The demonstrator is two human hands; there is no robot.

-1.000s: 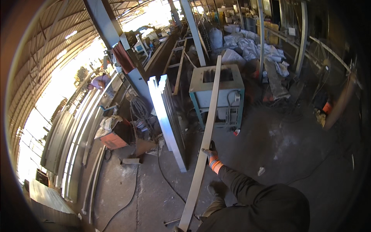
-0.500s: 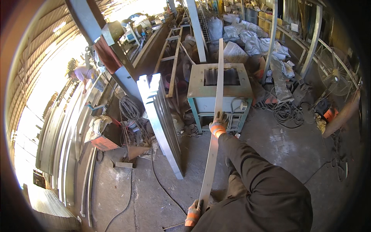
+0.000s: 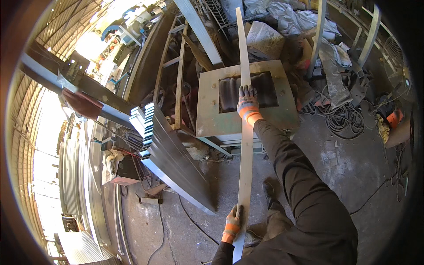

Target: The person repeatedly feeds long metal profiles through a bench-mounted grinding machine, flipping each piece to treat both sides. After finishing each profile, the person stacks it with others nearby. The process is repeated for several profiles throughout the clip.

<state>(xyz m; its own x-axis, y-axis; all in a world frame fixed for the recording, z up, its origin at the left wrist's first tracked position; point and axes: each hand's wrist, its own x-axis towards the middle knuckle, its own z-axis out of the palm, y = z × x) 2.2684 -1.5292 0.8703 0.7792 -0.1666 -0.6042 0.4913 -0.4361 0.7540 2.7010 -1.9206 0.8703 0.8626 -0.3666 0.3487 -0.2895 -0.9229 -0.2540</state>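
Note:
A long, flat, light-coloured metal bar (image 3: 245, 163) runs from the lower edge of the view away from me, passing over a greenish metal cabinet (image 3: 207, 119). My right hand (image 3: 247, 102), in an orange and grey work glove, grips the bar above the dark, slatted opening (image 3: 269, 92) in the cabinet's top. Closer to my body, my left hand (image 3: 231, 223), gloved alike, is closed around the bar's left edge. The undersides of both hands are hidden. Left of the bar leans a row of long metal profiles (image 3: 176, 154), with their bluish ends showing.
A steel post (image 3: 201, 33) rises behind the cabinet, beside a ladder-like frame (image 3: 170, 64). Coiled cable (image 3: 344, 119) lies on the floor at right, near a fan (image 3: 393, 51). Cables also cross the floor at left, near a box (image 3: 119, 168). Silvery sacks (image 3: 304, 22) are piled behind.
The bar and both hands have moved forward; my right hand has gone from before the cabinet to above its top. My view has tilted, and the leaning profiles appear from more overhead.

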